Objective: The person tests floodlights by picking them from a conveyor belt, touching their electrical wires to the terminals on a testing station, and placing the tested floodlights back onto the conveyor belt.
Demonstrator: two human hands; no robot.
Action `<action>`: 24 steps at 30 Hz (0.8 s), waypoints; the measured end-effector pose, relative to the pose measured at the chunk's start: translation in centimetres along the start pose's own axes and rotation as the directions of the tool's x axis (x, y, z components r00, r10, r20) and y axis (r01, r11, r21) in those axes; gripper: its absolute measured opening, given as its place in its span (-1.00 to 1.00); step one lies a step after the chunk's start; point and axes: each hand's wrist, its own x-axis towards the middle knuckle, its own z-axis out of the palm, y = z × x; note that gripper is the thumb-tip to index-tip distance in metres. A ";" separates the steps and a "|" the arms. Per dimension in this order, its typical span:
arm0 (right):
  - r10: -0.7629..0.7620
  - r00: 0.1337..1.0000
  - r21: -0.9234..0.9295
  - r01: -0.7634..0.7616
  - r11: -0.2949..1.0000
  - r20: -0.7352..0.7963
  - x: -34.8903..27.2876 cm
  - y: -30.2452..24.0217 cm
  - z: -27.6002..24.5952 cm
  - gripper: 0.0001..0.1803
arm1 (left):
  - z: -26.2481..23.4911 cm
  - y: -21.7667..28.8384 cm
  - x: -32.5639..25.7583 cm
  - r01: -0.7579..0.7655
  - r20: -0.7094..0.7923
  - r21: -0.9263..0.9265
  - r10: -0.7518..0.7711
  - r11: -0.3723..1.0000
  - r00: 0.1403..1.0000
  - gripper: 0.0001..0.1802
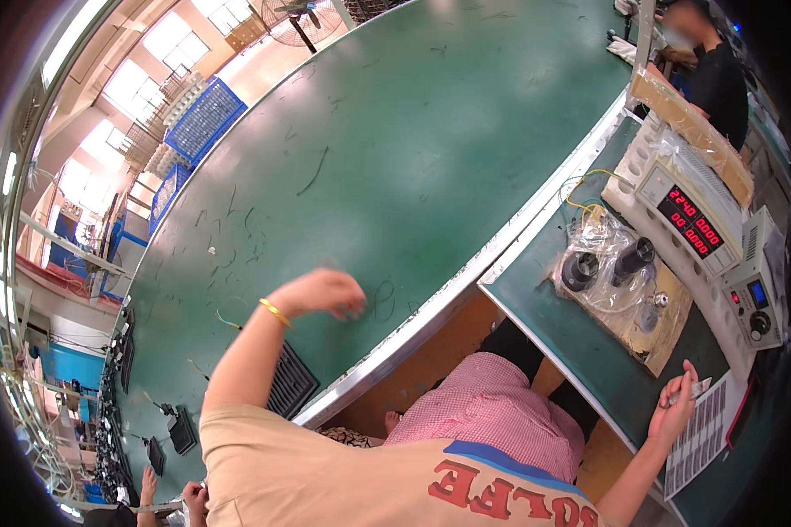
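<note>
Over the green work surface [395, 149], my left hand [330, 292] is raised with its fingers curled. Motion smears the fingertips, so whether they hold anything is unclear. A yellow bracelet [275, 313] circles that wrist. Beneath my left forearm lies a black ribbed housing [292, 384], partly hidden by the arm. My right hand [674, 406] is out at the right side, thumb and fingers pinched on a small pale piece, perhaps a label [701, 386]. Just beside it lies a white sheet printed with rows of labels [700, 436].
On the right bench stand a meter with red digits [690, 220], a control box with a knob [756, 294] and a wooden board [652, 344] bearing black round sockets [580, 270]. Black housings [182, 430] and another person's hands [193, 498] are at lower left. Wire scraps [313, 172] litter the surface.
</note>
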 end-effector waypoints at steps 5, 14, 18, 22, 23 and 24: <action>-0.018 1.000 -0.021 0.019 1.000 0.025 -0.1 -0.1 -0.1 -0.73 | 1.0 -0.4 5.2 -0.325 -0.461 0.065 0.317 0.943 0.829 -0.72; -0.028 0.999 -0.063 0.030 0.998 0.026 -0.1 0.2 -0.2 -0.71 | 5.5 1.0 3.6 0.131 0.435 -0.519 0.128 0.845 0.891 -0.72; -0.041 0.998 -0.102 0.044 0.994 0.038 0.1 0.2 -0.2 -0.72 | 2.4 0.8 6.3 -0.354 -0.709 0.023 0.265 0.935 0.654 -0.67; -0.032 0.999 -0.135 0.034 0.990 0.017 -0.2 0.3 0.0 -0.72 | 0.0 0.4 6.4 -0.471 -0.966 0.173 0.243 0.865 0.091 -0.70; -0.057 0.998 -0.130 0.058 0.990 0.011 -0.2 0.3 0.1 -0.72 | 0.7 0.4 6.2 -0.548 -0.894 -0.007 0.240 0.837 0.378 -0.68; -0.072 0.997 -0.160 0.073 0.984 0.012 -0.4 0.3 0.3 -0.72 | 1.6 0.6 6.0 -0.564 -0.722 -0.212 0.261 0.798 0.641 -0.65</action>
